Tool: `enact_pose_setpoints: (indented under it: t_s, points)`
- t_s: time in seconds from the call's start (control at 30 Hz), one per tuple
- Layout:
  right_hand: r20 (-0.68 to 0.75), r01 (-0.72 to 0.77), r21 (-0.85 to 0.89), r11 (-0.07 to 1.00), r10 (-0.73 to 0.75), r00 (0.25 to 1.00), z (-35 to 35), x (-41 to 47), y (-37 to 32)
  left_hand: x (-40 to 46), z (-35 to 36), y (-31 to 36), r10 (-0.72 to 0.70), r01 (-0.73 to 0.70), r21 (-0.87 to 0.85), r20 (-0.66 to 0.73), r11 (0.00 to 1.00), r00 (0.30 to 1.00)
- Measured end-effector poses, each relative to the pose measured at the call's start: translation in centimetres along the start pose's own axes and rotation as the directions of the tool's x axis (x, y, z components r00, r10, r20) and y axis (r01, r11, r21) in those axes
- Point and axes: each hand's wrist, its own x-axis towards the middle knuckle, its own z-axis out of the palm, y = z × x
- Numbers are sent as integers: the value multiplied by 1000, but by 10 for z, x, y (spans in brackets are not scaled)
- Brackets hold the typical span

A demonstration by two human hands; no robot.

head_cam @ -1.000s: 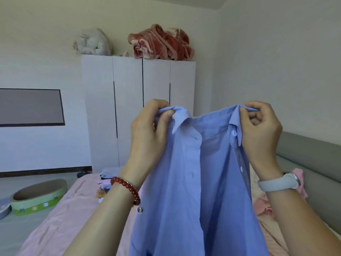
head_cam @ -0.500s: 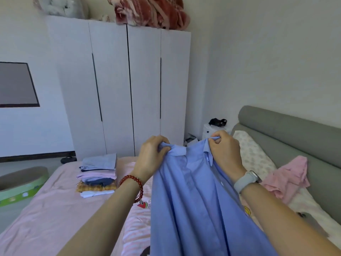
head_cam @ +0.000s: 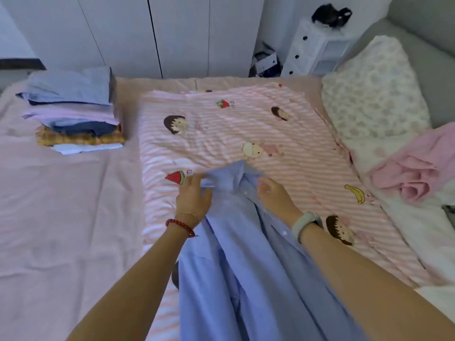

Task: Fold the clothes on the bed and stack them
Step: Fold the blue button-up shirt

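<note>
A light blue button-up shirt (head_cam: pixel 236 271) lies lengthwise on the pink striped cartoon blanket (head_cam: pixel 246 134), collar pointing away from me. My left hand (head_cam: pixel 193 196) pinches the collar's left side. My right hand (head_cam: pixel 275 196) holds the collar's right side by the button placket, its fingertips tucked into the fabric. A stack of folded clothes (head_cam: pixel 76 112) sits at the far left of the bed. A crumpled pink garment (head_cam: pixel 416 166) lies at the right, unfolded.
The bed has a plain pink sheet (head_cam: pixel 56 217) on the left. A floral pillow (head_cam: pixel 374 94) rests at the head on the right. White wardrobe doors (head_cam: pixel 152 33) and a small white drawer unit (head_cam: pixel 317 48) stand beyond the bed.
Both hands have brought the shirt down from chest height onto the blanket. The view has tilted down from the wardrobe to the bed.
</note>
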Motion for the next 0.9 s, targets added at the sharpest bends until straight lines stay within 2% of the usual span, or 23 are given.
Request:
enact_pose_setpoints:
  t_s: [0.13, 0.3, 0.37, 0.47, 0.57, 0.63, 0.7, 0.77, 0.83, 0.9]
  points:
    - [-90, -119, -9, 993, 118, 989, 25, -39, 81, -68, 64, -38, -92, 94, -89, 25, 992, 995]
    - [-158, -187, -64, 980, 175, 972, 34, -122, 148, -165, 119, -42, -119, 141, -178, 133, 974, 984]
    - [-144, -203, -108, 973, 186, 972, 34, -154, 169, -198, 134, -39, -147, 185, -185, 198, 965, 969]
    - [-78, -257, -197, 946, 246, 966, 33, -193, 196, -238, 153, -39, -301, 341, -101, 283, 935, 910]
    - [-98, -342, -218, 914, 329, 939, 27, -218, 216, -264, 164, -39, -432, 452, -27, 248, 892, 867]
    - [-52, -362, -195, 912, 359, 932, 23, -230, 225, -274, 170, -39, -520, 528, 29, 226, 849, 824]
    - [36, -337, -187, 923, 349, 936, 22, -242, 232, -282, 179, -36, -597, 583, 136, 267, 801, 757]
    - [78, -279, -170, 945, 295, 952, 22, -254, 240, -296, 188, -31, -603, 561, 222, 282, 797, 746]
    - [89, -264, -78, 961, 270, 959, 18, -264, 246, -312, 196, -26, -576, 562, 129, 202, 817, 792]
    - [117, -273, 78, 959, 263, 958, 7, -271, 249, -325, 198, -23, -560, 566, -85, 81, 820, 824]
